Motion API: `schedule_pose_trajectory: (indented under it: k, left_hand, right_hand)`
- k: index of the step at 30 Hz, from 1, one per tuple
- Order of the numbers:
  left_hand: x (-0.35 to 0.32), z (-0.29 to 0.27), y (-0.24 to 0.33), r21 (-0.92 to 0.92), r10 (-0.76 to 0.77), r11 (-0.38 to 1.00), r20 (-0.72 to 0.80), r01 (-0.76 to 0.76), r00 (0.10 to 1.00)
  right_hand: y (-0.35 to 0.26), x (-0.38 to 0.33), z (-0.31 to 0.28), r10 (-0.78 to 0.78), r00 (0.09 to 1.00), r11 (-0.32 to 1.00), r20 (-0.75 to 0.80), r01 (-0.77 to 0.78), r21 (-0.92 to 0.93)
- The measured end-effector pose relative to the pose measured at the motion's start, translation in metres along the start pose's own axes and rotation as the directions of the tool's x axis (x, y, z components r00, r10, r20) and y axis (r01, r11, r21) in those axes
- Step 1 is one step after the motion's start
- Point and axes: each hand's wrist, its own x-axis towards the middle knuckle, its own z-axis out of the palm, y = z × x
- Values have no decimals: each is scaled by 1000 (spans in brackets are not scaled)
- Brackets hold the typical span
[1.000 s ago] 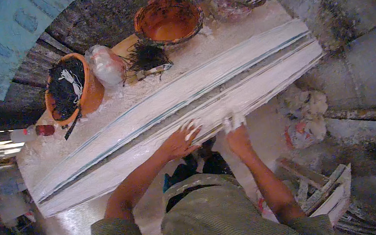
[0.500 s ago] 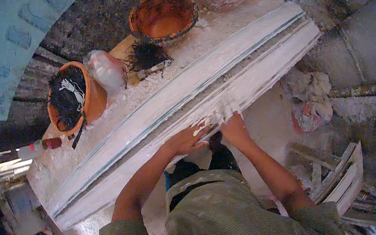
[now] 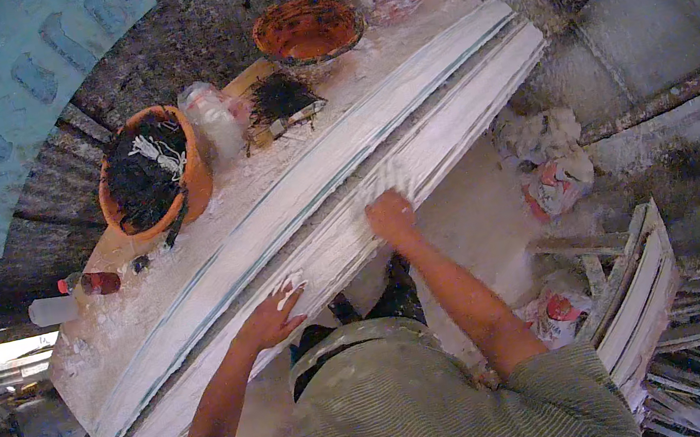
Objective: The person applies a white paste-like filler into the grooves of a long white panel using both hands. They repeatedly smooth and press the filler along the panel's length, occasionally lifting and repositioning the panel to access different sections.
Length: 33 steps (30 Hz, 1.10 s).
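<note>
A long white plaster-like piece [image 3: 284, 267] lies diagonally in front of me, with a dark grey groove along its length and thin teal lines. My left hand [image 3: 269, 319] rests on its near edge, fingers spread and fingertips coated white. Farther right along the same edge, my right hand [image 3: 390, 216] is closed, with its knuckles up. White streaks just beyond its fingers are smeared by motion, so what it holds, if anything, cannot be made out.
Beyond the piece, a dusty table [image 3: 149, 301] bears an orange bucket [image 3: 108, 200] with white cord over its black inside, an orange bowl [image 3: 308, 31], plastic bag [image 3: 213, 121], dark fibres [image 3: 280, 100] and bottles [image 3: 99, 282]. A wooden frame [image 3: 630, 291] stands at lower right.
My left hand has moved left along the near edge, away from my right hand. My right hand has shifted slightly up and left; the whole view has also shifted.
</note>
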Motion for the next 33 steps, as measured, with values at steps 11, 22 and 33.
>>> schedule_pose_trajectory:
  k: [11,22,33]
  left_hand:
    - [-28,32,-4,397,211,909,-182,-125,960]
    - [72,16,36,373,177,917,-61,-142,982]
    - [271,-34,147,419,198,898,-112,-135,974]
  right_hand:
    - [63,-53,0,35,994,980,-101,-14,200]
    - [40,-69,24,-8,972,983,234,-35,181]
    - [153,48,-37,164,975,979,-150,-143,143]
